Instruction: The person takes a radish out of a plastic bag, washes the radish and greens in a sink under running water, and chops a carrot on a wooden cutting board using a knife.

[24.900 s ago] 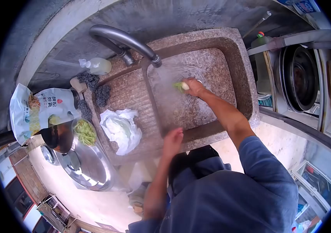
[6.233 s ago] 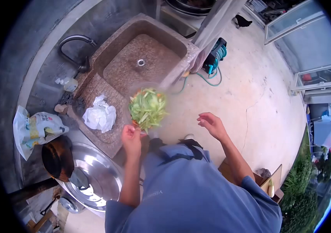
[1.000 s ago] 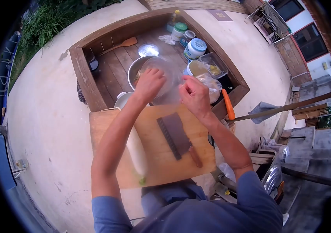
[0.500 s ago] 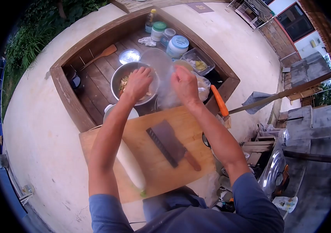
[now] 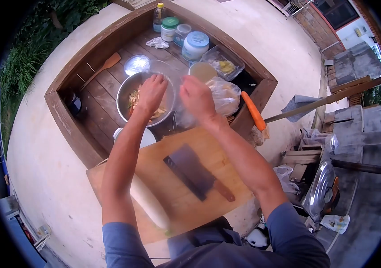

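Thin clear plastic film (image 5: 169, 71), blurred by motion, spreads between my hands. My left hand (image 5: 151, 93) pinches its edge above a metal bowl (image 5: 120, 100) of cut food strips (image 5: 134, 98). Closed fingers of my right hand (image 5: 198, 99) grip the film's other side, right of the bowl. Nearer to me, a cleaver (image 5: 186, 169) and a white daikon radish (image 5: 149, 203) lie on a wooden cutting board (image 5: 226, 165), under my forearms.
A carrot (image 5: 254, 111) lies on the wooden frame's right edge (image 5: 268, 82). Beyond my right hand are a filled plastic bag (image 5: 226, 96), a clear food tray (image 5: 228, 67) and a white tub (image 5: 195, 46). A wooden spatula (image 5: 103, 69) leans at left.
The view has shifted slightly. My right hand has drawn a little closer to my left, and the film has moved with both hands. Cleaver and radish stay on the board.
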{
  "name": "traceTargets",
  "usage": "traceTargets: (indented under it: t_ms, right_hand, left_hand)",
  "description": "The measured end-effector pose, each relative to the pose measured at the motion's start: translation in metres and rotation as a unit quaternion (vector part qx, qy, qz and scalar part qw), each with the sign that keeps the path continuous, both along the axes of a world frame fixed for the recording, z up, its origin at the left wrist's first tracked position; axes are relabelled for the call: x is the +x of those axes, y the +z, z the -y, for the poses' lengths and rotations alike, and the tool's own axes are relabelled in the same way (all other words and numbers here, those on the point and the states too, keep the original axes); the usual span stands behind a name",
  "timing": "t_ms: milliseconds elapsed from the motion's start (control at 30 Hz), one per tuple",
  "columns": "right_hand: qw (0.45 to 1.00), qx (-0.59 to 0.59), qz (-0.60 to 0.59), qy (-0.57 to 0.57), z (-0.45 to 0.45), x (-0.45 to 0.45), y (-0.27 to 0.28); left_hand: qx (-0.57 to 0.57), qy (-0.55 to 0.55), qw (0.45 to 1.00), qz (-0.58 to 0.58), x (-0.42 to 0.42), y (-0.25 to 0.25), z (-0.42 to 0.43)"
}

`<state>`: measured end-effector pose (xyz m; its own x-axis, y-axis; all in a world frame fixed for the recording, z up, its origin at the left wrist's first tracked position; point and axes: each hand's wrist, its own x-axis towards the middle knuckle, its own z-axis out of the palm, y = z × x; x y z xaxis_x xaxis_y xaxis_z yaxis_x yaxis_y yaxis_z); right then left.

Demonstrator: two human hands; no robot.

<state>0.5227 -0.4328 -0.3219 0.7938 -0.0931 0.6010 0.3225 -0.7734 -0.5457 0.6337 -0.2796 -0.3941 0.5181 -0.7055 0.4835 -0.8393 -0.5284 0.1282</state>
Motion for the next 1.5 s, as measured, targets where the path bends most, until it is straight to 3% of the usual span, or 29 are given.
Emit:
traceTargets:
  t_ms: [200,300,400,467,633,733,767,800,867,967,1033,1133,1233,1400,1500]
  right_hand:
    - [0.997,0.03,-0.04,-0.05,0.017,0.002,-0.022]
    - [0.985,-0.008,-0.118,-0.122,0.042,0.006,-0.032]
    - [0.933,0.225,-0.208,-0.189,0.073,0.006,-0.011]
    - [0.877,0.39,-0.167,-0.224,0.114,0.016,-0.021]
    - [0.776,0.572,-0.132,-0.23,0.193,0.029,-0.039]
    - [0.804,0.496,-0.211,-0.25,0.213,0.011,-0.048]
    - [0.849,0.366,-0.247,-0.291,0.206,0.0,-0.041]
    - [0.881,0.308,-0.225,-0.28,0.191,-0.014,-0.033]
    - [0.913,0.272,-0.266,-0.151,0.175,-0.052,-0.04]
    - [0.954,0.152,-0.258,0.022,0.151,-0.11,-0.061]
    - [0.962,0.068,-0.26,0.053,0.136,-0.136,-0.058]
    - [0.956,0.087,-0.278,0.03,0.122,-0.165,-0.083]
    - [0.958,-0.028,-0.285,0.019,0.116,-0.173,-0.099]
    - [0.961,0.001,-0.277,-0.019,0.119,-0.175,-0.107]
    - [0.957,-0.001,-0.29,-0.033,0.12,-0.176,-0.112]
  left_hand:
    - [0.13,0.06,0.988,-0.05,-0.002,-0.019,0.006]
    - [0.079,0.045,0.993,-0.073,-0.004,-0.023,0.005]
    - [-0.007,0.057,0.993,-0.104,-0.003,-0.018,-0.001]
    - [-0.041,0.076,0.987,-0.135,-0.001,-0.026,-0.013]
    - [-0.038,0.113,0.967,-0.223,0.017,-0.067,-0.038]
    - [-0.04,0.122,0.956,-0.263,0.021,-0.098,-0.045]
    - [-0.044,0.125,0.952,-0.275,0.022,-0.104,-0.049]
    - [-0.003,0.115,0.95,-0.292,0.025,-0.105,-0.053]
    - [0.081,0.09,0.937,-0.327,0.027,-0.102,-0.056]
    - [0.126,-0.09,0.908,-0.39,0.019,-0.089,-0.057]
    - [0.162,-0.16,0.878,-0.421,0.006,-0.088,-0.057]
    - [0.234,-0.174,0.859,-0.421,-0.002,-0.082,-0.058]
    - [0.219,-0.185,0.85,-0.443,0.0,-0.093,-0.066]
    - [0.268,-0.246,0.802,-0.474,-0.016,-0.103,-0.067]
    - [0.39,-0.255,0.759,-0.454,-0.032,-0.122,-0.072]
